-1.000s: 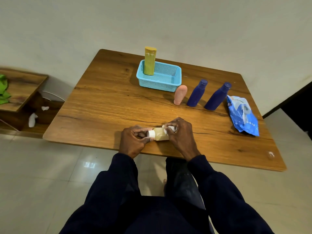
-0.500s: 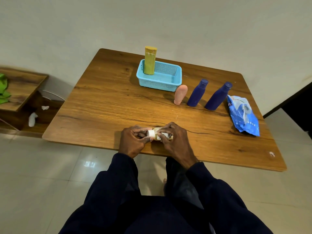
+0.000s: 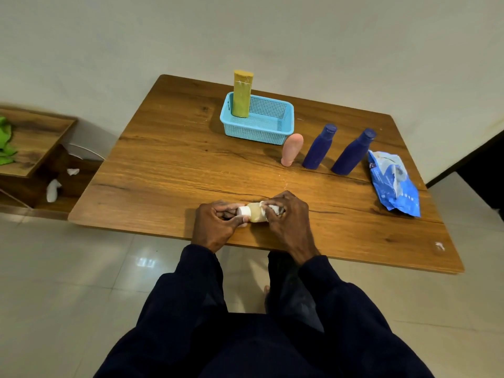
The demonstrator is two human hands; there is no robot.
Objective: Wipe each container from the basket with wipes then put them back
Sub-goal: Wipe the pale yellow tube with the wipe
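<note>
A small beige bottle (image 3: 255,212) with a white cap lies sideways near the table's front edge. My left hand (image 3: 215,226) grips its cap end. My right hand (image 3: 287,218) pinches a white wipe (image 3: 276,208) against the bottle's other end and hides most of that end. A light blue basket (image 3: 261,129) stands at the back of the table with a tall yellow tube (image 3: 242,95) upright in its left corner. To its right stand a pink container (image 3: 291,149) and two dark blue bottles (image 3: 319,147) (image 3: 353,152).
A blue wipes pack (image 3: 392,184) lies at the right side of the wooden table (image 3: 169,165). A low wooden shelf (image 3: 30,143) with green cloth and white scraps stands on the left. Tiled floor lies below the table's front edge.
My right hand has slid with the wipe back toward the bottle's right end, uncovering more of the beige body. The left hand has kept its grip on the cap.
</note>
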